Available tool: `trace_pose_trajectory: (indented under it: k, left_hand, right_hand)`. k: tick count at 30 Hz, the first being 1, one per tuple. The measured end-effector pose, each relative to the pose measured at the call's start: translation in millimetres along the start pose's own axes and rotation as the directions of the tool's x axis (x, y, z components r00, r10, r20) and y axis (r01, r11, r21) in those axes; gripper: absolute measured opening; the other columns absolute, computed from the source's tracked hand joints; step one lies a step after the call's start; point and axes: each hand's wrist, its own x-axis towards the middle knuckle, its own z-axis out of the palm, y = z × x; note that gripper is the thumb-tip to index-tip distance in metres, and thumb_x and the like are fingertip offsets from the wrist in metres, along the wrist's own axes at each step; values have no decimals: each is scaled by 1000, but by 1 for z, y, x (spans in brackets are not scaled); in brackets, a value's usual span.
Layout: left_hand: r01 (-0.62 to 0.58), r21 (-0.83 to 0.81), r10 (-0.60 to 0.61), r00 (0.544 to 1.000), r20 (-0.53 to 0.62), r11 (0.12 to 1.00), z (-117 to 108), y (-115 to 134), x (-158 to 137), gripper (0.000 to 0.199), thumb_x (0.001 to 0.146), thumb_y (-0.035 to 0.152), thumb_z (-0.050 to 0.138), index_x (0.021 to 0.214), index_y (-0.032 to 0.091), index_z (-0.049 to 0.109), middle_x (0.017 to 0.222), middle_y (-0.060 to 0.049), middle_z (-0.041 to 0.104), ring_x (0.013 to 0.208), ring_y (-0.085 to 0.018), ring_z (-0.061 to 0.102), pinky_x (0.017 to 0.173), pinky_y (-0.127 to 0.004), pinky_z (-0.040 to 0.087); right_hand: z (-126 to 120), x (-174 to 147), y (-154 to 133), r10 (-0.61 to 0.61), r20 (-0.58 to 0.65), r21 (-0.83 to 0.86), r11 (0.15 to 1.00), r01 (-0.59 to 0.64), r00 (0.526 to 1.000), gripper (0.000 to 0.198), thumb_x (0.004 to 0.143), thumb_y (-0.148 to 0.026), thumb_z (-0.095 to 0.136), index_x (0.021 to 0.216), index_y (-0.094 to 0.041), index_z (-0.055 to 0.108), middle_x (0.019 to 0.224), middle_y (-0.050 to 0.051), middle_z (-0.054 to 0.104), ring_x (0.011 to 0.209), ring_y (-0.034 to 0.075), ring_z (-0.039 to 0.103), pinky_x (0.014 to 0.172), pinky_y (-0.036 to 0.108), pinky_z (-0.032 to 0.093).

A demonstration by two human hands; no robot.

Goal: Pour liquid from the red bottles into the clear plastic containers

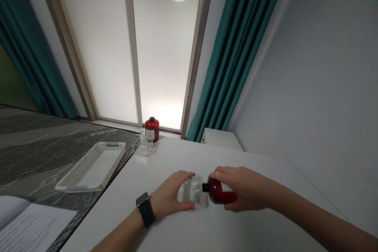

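My right hand (243,189) is wrapped round a dark red bottle (217,192) with a white label. The bottle is tilted on its side, its black neck pointing left over a clear container (193,192). Around the left side of that container curve the thumb and fingers of my left hand (173,195), gripping it. Whether liquid is flowing from the bottle cannot be made out. A dark watch (145,208) is on my left wrist.
On the white table (177,153), a second red bottle (152,130) stands upright at the far edge beside a clear box (143,146). To the left are a white perforated basket (91,167) and an open book (35,224). A white cabinet (223,139) stands beyond.
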Motion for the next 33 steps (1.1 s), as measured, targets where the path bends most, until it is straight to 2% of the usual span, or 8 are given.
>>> trace_pose_trajectory:
  k: [33]
  left_hand:
    - [8, -13, -8, 1000, -8, 1000, 0, 2, 0, 74, 71, 40, 81, 134, 24, 45, 127, -10, 58, 116, -29, 54, 104, -47, 42]
  right_hand:
    - [-4, 0, -2, -5, 6, -22, 1000, 5, 1000, 63, 67, -34, 76, 124, -27, 50, 114, 6, 60, 93, 27, 61, 73, 36, 46]
